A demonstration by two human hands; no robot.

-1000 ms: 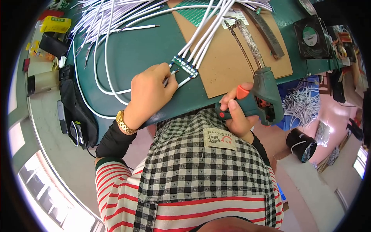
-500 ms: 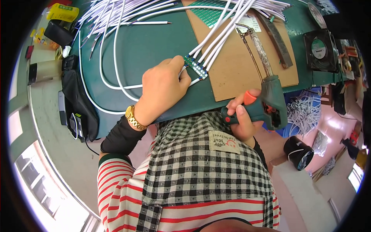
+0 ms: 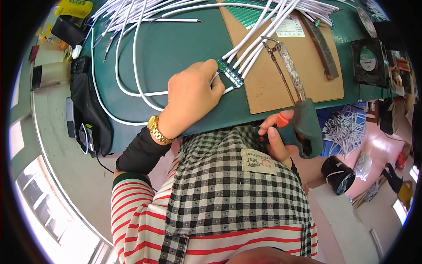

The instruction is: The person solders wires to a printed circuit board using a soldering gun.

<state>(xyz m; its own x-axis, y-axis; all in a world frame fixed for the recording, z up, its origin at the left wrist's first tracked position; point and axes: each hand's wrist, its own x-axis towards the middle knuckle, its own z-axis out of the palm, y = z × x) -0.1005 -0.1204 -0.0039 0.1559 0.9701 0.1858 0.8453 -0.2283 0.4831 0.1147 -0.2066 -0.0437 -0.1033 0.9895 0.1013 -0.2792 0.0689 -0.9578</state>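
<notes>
My left hand (image 3: 193,94) is closed in a pinch on a white cable (image 3: 228,89), at the near left side of a small green circuit board (image 3: 230,75). Several white cables (image 3: 252,56) run from the board's far side toward the back. Two looped cables come in from the left and pass under my left hand. In my right hand (image 3: 278,138), at the table's front edge, is a soldering gun (image 3: 305,125) with a dark green body and a red trigger, my index finger against the trigger. Its bent tip (image 3: 269,42) points away from me, right of the cables and apart from the board.
A brown board (image 3: 263,97) lies on the green table (image 3: 176,44), bearing a paper label (image 3: 290,27) and a dark metal bar (image 3: 319,48). A bundle of white cables (image 3: 127,15) covers the back left. A small fan (image 3: 369,61) stands at the right. Below hangs a blue container of cables (image 3: 345,130).
The soldering gun has tilted and dropped toward me, its tip shifting left to the cables. The view has shifted slightly; my left hand keeps its pinch beside the circuit board.
</notes>
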